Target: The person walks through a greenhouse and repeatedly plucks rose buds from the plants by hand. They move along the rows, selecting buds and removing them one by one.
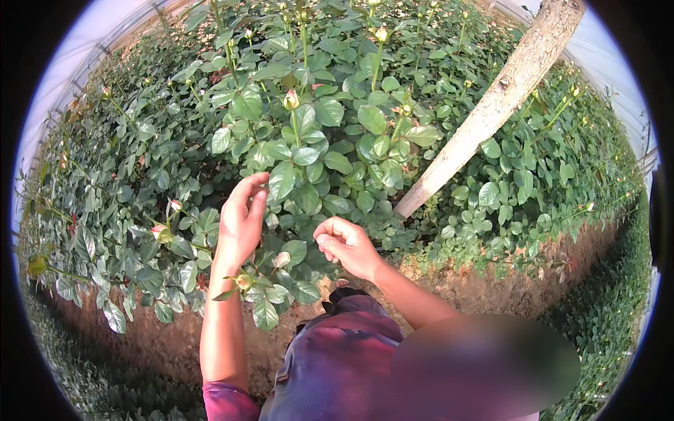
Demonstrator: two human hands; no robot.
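Observation:
My left hand [243, 218] is raised among rose bushes. Its fingers reach up beside a broad green leaf [282, 180], thumb a little apart, and nothing shows in its grasp. Whether the fingertips touch the leaf is unclear. To its right, my right hand [347, 246] is curled in front of the lower foliage, thumb near the bent forefinger; the inside of the palm is hidden. A pink-and-cream rosebud [291, 100] stands on an upright stem above both hands. Another rosebud [244, 281] lies by my left forearm, and a greenish-pink bud [161, 233] is left of that hand.
A bare wooden post [489, 105] slants up to the right, its foot among the leaves. Bare soil [453, 289] runs along the bed's near edge. More rose plants [605, 363] grow behind me. Plastic greenhouse sheeting [605, 63] encloses the beds.

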